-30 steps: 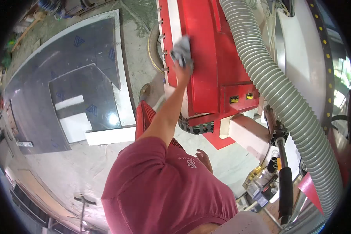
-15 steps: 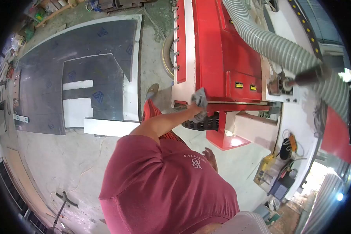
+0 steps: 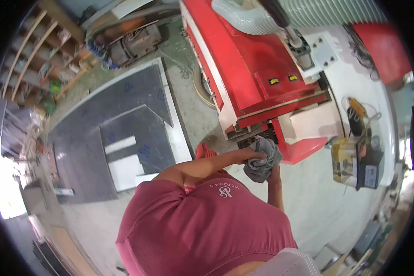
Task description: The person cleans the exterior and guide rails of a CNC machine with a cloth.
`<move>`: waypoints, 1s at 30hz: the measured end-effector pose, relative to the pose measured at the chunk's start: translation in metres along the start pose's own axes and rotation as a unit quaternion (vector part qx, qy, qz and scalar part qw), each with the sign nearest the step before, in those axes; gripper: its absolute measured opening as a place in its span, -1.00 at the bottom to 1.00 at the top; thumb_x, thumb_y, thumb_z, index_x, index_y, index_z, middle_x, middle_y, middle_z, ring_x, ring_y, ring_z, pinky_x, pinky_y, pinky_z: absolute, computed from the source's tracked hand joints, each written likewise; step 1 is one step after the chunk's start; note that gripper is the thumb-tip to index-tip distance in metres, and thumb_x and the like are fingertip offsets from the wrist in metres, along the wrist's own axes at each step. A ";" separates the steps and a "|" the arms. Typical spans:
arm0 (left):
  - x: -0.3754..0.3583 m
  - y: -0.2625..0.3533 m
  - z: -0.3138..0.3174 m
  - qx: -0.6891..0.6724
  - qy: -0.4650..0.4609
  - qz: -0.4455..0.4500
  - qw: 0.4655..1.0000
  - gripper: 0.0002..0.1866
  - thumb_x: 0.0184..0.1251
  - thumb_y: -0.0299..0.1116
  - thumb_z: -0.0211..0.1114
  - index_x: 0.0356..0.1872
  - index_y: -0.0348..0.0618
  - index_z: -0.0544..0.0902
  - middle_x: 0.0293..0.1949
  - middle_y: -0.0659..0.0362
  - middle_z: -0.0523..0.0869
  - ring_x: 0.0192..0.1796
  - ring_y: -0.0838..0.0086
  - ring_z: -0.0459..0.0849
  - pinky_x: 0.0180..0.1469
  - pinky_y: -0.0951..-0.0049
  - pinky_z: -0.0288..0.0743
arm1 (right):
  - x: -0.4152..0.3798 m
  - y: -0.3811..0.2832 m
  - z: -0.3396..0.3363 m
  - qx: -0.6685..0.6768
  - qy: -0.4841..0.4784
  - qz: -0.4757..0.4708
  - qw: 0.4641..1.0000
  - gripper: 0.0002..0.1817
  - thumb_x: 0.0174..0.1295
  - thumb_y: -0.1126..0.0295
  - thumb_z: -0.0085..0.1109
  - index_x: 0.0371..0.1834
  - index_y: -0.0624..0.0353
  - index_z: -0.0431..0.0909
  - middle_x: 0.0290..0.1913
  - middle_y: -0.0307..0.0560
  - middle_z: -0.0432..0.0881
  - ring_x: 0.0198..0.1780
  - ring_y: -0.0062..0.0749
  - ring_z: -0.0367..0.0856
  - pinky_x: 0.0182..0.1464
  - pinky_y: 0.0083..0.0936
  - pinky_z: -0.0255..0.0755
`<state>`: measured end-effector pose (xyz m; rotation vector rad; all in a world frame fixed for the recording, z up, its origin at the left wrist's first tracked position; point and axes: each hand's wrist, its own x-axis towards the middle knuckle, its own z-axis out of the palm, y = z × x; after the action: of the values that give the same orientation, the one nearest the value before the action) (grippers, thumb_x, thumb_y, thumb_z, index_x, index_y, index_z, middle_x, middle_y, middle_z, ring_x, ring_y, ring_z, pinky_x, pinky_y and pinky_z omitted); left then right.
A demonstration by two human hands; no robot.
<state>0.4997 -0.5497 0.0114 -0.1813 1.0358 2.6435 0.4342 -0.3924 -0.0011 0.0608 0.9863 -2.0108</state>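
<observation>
A crumpled grey cloth (image 3: 261, 168) is bunched up in front of my chest, close to the lower corner of the red machine (image 3: 257, 69). From the left, my left hand (image 3: 251, 155) grips it with the fingers closed into the fabric. My right hand (image 3: 274, 172) holds the cloth from the right side, and its fingers are partly hidden behind the folds. The cloth appears apart from the machine, in the air above the pale floor.
Dark sheets (image 3: 78, 138) with white cut-out areas lie to the left. A ribbed grey hose (image 3: 326, 16) runs across the top. On the right, a yellowish transparent container (image 3: 345, 161) stands beside the machine's white bed (image 3: 349, 83). Wooden shelves (image 3: 37, 50) stand far left.
My left hand has brought the cloth away from the red machine toward my body. My right hand has come up and taken hold of it too. The view has turned.
</observation>
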 end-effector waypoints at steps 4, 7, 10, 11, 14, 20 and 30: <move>0.019 -0.020 -0.022 -0.179 0.037 -0.148 0.972 -0.54 0.20 -0.20 0.24 0.07 -0.19 0.42 -0.02 0.11 0.56 -0.03 0.43 0.58 0.08 0.40 0.44 | -0.004 -0.004 -0.002 -0.218 0.036 -0.032 0.975 -0.43 0.34 0.03 -0.27 0.29 0.18 0.15 0.20 -0.05 0.33 0.23 -0.31 0.29 0.25 -0.38 0.18; 0.013 -0.013 -0.039 -0.141 0.092 -0.168 0.971 -0.54 0.28 -0.12 0.12 0.09 -0.19 0.40 0.03 0.14 0.53 0.04 0.43 0.54 0.11 0.36 0.42 | 0.013 0.001 0.002 -0.353 0.066 -0.028 0.933 -0.35 0.31 -0.04 -0.22 0.27 0.26 0.18 0.22 -0.02 0.33 0.24 -0.31 0.26 0.25 -0.44 0.12; 0.013 0.041 -0.089 -0.027 0.107 -0.086 0.990 -0.46 0.23 -0.09 0.18 0.15 -0.18 0.36 0.07 0.11 0.49 0.09 0.41 0.49 0.12 0.33 0.40 | 0.014 -0.014 0.035 -0.348 0.194 0.062 0.915 -0.35 0.29 -0.04 -0.15 0.24 0.30 0.21 0.21 0.03 0.34 0.24 -0.27 0.27 0.24 -0.45 0.12; 0.026 0.067 -0.119 -0.028 0.163 -0.056 0.985 -0.41 0.17 -0.06 0.22 0.16 -0.14 0.35 0.07 0.12 0.49 0.08 0.35 0.49 0.09 0.27 0.43 | 0.010 -0.012 0.038 -0.328 0.224 0.036 0.917 -0.39 0.29 0.00 -0.14 0.20 0.32 0.27 0.17 0.08 0.38 0.21 -0.24 0.31 0.22 -0.45 0.14; 0.073 0.162 -0.212 -0.017 0.273 0.036 0.961 -0.38 0.12 -0.01 0.26 0.15 -0.09 0.35 0.02 0.11 0.51 0.04 0.26 0.51 0.00 0.13 0.48 | 0.002 0.040 -0.030 -0.375 0.272 -0.023 0.886 -0.40 0.28 0.01 -0.11 0.17 0.32 0.31 0.14 0.05 0.41 0.17 -0.29 0.34 0.20 -0.45 0.16; 0.164 0.185 -0.308 0.179 0.420 0.190 0.869 -0.45 0.14 -0.26 0.20 0.11 -0.38 0.35 0.04 -0.11 0.48 0.12 0.12 0.45 0.08 0.12 0.41 | -0.083 0.114 -0.084 -0.334 0.436 0.042 0.835 -0.49 0.25 0.08 -0.08 0.02 0.35 0.43 -0.12 0.01 0.57 -0.13 -0.37 0.53 -0.12 -0.48 0.42; 0.183 -0.053 -0.236 0.025 0.060 -0.381 0.922 -0.70 0.22 -0.39 0.13 -0.01 -0.17 0.47 -0.05 0.12 0.55 -0.01 0.38 0.53 -0.01 0.33 0.43 | -0.128 0.277 -0.063 -0.256 0.653 0.078 0.708 -0.53 0.13 0.03 -0.06 -0.15 0.22 0.53 -0.47 -0.03 0.59 -0.43 -0.37 0.57 -0.42 -0.46 0.43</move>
<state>0.3449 -0.6321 -0.2360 -0.6054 0.8346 1.9107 0.6948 -0.3477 -0.1668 1.3590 2.2512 -1.2300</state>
